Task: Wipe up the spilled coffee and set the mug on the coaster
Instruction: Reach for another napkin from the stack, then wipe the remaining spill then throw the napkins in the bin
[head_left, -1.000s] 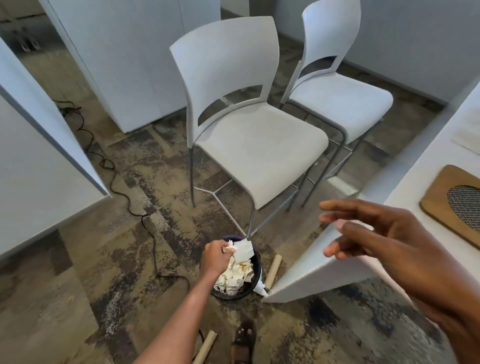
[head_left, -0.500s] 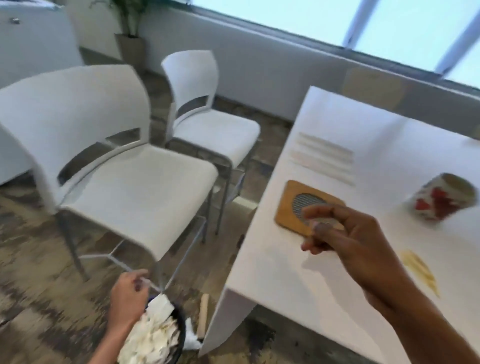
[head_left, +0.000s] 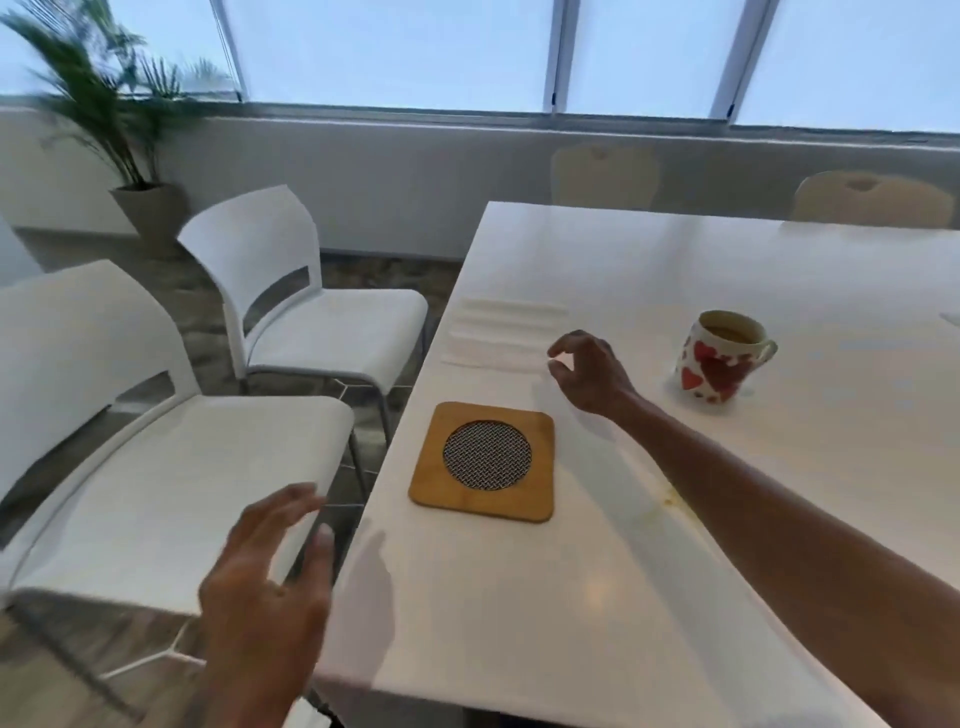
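A white mug with red hearts (head_left: 719, 356) stands upright on the white table (head_left: 571, 597), coffee inside it. The square wooden coaster with a round mesh centre (head_left: 485, 461) lies near the table's left edge, nothing on it. My right hand (head_left: 589, 371) hovers over the table between the coaster and the mug, fingers curled apart and holding nothing. A stack of white paper napkins (head_left: 506, 332) lies just left of and beyond that hand. My left hand (head_left: 270, 587) is open off the table's left edge, low in view. A faint yellowish coffee smear (head_left: 675, 499) shows beside my right forearm.
Two white chairs (head_left: 171, 467) (head_left: 311, 306) stand close along the table's left side. A potted palm (head_left: 140, 171) sits in the far left corner under the windows. Two beige chair backs (head_left: 605, 174) rise behind the table's far edge.
The view has swung up from the floor bin to the table. My left hand let go of the crumpled paper in the bin and rose, empty. My right hand reached forward towards the napkins.
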